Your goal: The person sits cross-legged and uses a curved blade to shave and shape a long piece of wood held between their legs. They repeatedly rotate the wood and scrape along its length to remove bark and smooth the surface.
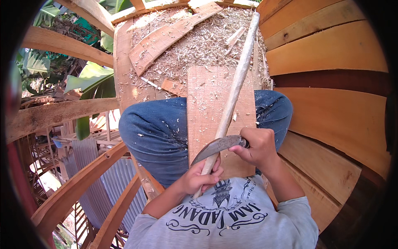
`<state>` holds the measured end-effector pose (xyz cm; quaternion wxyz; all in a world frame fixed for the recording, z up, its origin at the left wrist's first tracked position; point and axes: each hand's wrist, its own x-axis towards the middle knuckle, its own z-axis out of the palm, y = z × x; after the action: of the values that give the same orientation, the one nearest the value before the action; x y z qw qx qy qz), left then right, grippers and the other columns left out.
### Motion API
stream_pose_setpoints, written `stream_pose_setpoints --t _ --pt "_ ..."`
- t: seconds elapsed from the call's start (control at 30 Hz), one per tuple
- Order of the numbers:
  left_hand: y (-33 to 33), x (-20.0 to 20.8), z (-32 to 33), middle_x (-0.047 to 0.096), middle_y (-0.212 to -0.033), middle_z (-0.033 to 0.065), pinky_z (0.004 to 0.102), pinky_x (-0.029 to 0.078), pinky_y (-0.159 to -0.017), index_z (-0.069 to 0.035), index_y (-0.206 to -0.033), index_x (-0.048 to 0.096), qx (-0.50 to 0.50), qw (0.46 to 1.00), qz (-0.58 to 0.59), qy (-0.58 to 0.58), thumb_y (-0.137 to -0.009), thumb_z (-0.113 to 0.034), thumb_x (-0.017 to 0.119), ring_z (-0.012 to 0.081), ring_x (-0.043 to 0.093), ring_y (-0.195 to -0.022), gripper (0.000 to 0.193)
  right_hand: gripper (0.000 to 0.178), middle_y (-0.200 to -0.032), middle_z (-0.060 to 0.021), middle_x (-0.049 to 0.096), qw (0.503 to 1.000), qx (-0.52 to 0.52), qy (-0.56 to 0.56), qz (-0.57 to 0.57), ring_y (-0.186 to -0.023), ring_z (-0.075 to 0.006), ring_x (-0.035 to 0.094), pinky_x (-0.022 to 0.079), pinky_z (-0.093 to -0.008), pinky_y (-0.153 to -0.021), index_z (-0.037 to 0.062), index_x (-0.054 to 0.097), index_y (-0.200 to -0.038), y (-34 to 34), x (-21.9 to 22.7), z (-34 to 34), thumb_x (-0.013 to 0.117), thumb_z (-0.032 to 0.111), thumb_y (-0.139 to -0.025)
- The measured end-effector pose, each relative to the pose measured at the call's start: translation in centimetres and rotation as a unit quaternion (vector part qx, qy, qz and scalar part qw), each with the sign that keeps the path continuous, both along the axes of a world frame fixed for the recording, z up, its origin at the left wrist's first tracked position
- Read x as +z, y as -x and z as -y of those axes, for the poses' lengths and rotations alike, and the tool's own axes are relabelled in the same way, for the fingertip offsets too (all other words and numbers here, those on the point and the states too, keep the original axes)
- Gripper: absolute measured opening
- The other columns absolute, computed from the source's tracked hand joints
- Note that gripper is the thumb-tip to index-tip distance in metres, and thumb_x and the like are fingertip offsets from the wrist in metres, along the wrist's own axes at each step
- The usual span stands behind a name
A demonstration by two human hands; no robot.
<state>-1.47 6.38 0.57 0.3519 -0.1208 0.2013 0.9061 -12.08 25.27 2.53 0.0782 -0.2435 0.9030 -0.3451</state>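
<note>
A long pale wooden stick [236,89] slants from my belly out past my knees, over a flat board [203,103] lying across my lap. Near its lower end my left hand [203,176] is closed around the stick. My right hand [259,145] grips the dark handle of a curved knife [217,146]. The blade crosses over the stick just above my left hand, its tip pointing down to the left. Whether the edge touches the wood I cannot tell. Small shavings are scattered on the board and on my jeans [153,133].
Curled wood shavings [178,58] cover the plank floor ahead, with a cut plank [166,39] and scraps among them. Wide wooden boards [331,112] form a wall close on my right. On the left are curved timber ribs [62,110], with leaves and corrugated sheets [89,178] beyond.
</note>
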Motion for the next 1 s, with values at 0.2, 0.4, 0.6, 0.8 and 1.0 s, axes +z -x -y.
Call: stream_pose_setpoints --t 0.2,0.4,0.6,0.8,1.0 --pt "-0.1 0.3 0.2 0.037 -0.061 -0.0001 0.0189 0.028 -0.037 -0.006 -0.087 0.032 -0.022 0.998 -0.047 0.046 -0.078 0.001 0.057 0.0055 0.037 -0.04 0.027 0.061 -0.045 -0.0123 0.04 0.992 -0.117 -0.023 -0.041 -0.04 -0.0281 0.044 0.035 -0.0338 -0.041 0.0019 0.05 -0.058 4.1 -2.1 -2.1 0.061 0.057 -0.081" --pt "-0.7 -0.5 0.4 0.038 -0.064 -0.0003 0.0173 0.028 -0.036 -0.006 -0.089 0.034 0.017 0.999 -0.006 -0.039 -0.078 0.0 0.056 0.004 0.036 -0.041 0.025 0.061 -0.049 -0.0112 0.047 0.996 0.086 0.01 -0.025 -0.043 -0.0284 0.051 0.039 -0.0351 -0.042 0.0031 0.05 -0.059 0.4 -0.3 0.8 0.065 0.06 -0.075" --pt "-1.0 0.2 0.4 0.037 -0.061 0.0004 0.0189 0.03 -0.04 -0.008 -0.088 0.032 -0.008 0.999 -0.03 -0.032 -0.076 0.002 0.058 0.0062 0.036 -0.043 0.029 0.061 -0.049 -0.0119 0.047 0.991 -0.13 0.01 0.025 -0.042 -0.0287 0.05 0.038 -0.0353 -0.041 0.0017 0.049 -0.059 4.2 -2.5 -1.4 0.063 0.058 -0.078" --pt "-0.7 -0.2 0.3 0.037 -0.064 -0.0014 0.0181 0.028 -0.036 -0.007 -0.089 0.033 0.011 0.999 -0.049 -0.006 -0.08 -0.001 0.054 0.0036 0.036 -0.041 0.024 0.058 -0.046 -0.0095 0.046 0.996 0.082 0.014 -0.033 -0.042 -0.0267 0.052 0.038 -0.0348 -0.041 0.0051 0.05 -0.057 0.5 0.0 1.3 0.065 0.059 -0.074" --pt "0.2 1.8 0.6 0.038 -0.064 0.0003 0.0195 0.029 -0.037 -0.007 -0.089 0.034 0.011 0.98 -0.041 0.193 -0.077 0.002 0.052 0.0052 0.037 -0.041 0.024 0.057 -0.046 -0.01 0.046 0.997 -0.071 -0.008 0.004 -0.044 -0.0275 0.054 0.04 -0.0342 -0.043 0.0043 0.053 -0.06 4.0 -0.1 0.4 0.066 0.059 -0.073"
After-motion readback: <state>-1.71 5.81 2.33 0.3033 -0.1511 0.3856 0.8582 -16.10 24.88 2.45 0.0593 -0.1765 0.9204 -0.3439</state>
